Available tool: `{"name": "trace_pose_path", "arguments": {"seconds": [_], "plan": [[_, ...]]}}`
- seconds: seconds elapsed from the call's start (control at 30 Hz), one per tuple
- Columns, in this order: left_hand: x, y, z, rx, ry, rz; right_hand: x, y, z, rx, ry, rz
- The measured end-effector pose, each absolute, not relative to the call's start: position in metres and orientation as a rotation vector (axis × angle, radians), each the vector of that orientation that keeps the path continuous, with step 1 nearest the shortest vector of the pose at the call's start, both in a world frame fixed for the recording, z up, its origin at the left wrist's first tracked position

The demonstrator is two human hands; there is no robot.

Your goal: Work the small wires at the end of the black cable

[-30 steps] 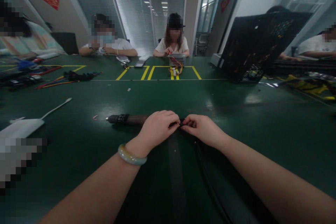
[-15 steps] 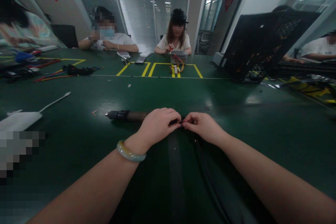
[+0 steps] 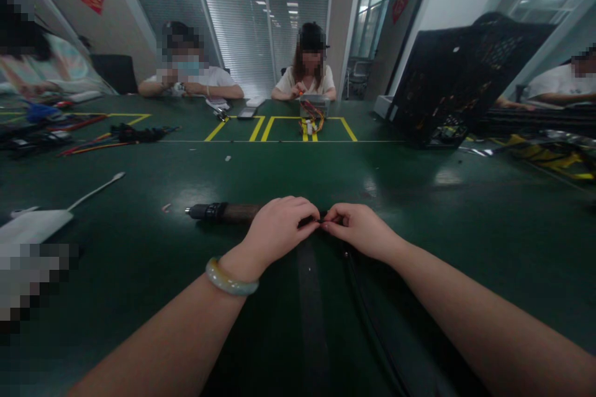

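A long dark rod-shaped tool lies flat on the green table, its metal tip pointing left. My left hand, with a pale bangle at the wrist, is closed over the tool's right part. My right hand pinches a small dark piece right where the two hands meet; I cannot make out what it is. A black cable runs from the hands toward me along the table.
A white charger with its cord lies at the left. Loose wires and a black slatted crate sit farther back. Several people sit at the far and side edges, working with their own hands.
Both hands stay together at the tool; only the view has shifted slightly.
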State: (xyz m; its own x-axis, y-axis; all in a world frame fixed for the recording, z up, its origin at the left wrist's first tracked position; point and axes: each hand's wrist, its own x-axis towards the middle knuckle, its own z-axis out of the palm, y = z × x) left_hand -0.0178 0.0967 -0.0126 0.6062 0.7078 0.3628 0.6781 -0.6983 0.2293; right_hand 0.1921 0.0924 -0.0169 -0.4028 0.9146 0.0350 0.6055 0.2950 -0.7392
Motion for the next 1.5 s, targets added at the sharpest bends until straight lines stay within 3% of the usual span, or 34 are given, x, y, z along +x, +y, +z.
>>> {"name": "trace_pose_path", "arguments": {"seconds": [0.2, 1.5], "plan": [[-0.017, 0.095, -0.011, 2.745, 1.201, 0.663, 0.196, 0.095, -0.02, -1.299, -2.058, 1.067], [-0.018, 0.095, -0.011, 2.708, 1.205, 0.686, 0.198, 0.099, -0.032, -1.26, -2.014, 1.084]]}}
